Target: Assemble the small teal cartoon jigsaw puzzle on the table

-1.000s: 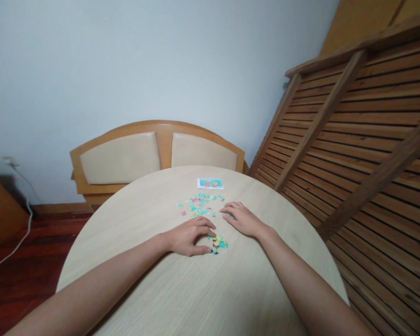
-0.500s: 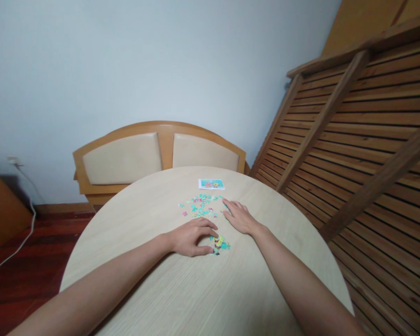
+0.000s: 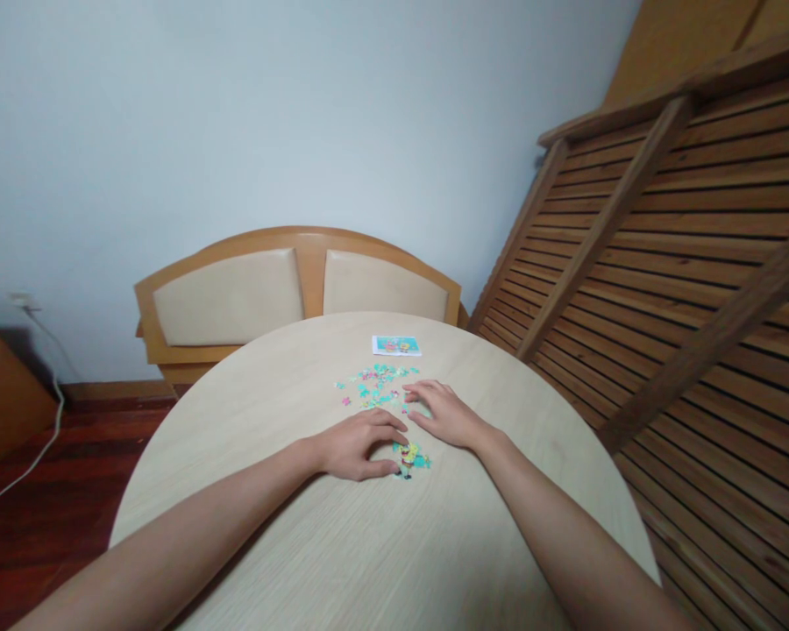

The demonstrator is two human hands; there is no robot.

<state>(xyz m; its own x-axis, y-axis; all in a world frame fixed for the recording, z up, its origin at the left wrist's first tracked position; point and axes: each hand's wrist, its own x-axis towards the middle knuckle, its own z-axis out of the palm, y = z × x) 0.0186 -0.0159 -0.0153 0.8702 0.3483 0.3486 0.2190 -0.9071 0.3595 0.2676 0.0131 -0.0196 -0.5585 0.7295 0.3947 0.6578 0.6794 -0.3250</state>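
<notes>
A partly joined jigsaw puzzle (image 3: 411,456), yellow and teal, lies flat on the round table. My left hand (image 3: 361,445) rests at its left side, thumb and fingers apart, with the fingertips at the puzzle's edge. Beyond it several loose puzzle pieces (image 3: 378,377) in teal, pink and white are scattered. My right hand (image 3: 444,412) hovers or rests at the right of these pieces, fingers spread and thumb apart from them. One small piece (image 3: 405,409) lies by the right thumb tip. Whether the right fingertips touch any piece, I cannot tell.
A picture card (image 3: 396,346) with a teal scene lies behind the loose pieces. The pale wooden table (image 3: 289,535) has a rounded edge. Behind it stands a padded headboard (image 3: 312,263); slatted wooden panels (image 3: 631,263) lean at the right. A white cable (image 3: 60,412) hangs at the left.
My right hand has moved slightly left and nearer, its fingers curling more by the loose pieces. My left hand stays at the joined puzzle.
</notes>
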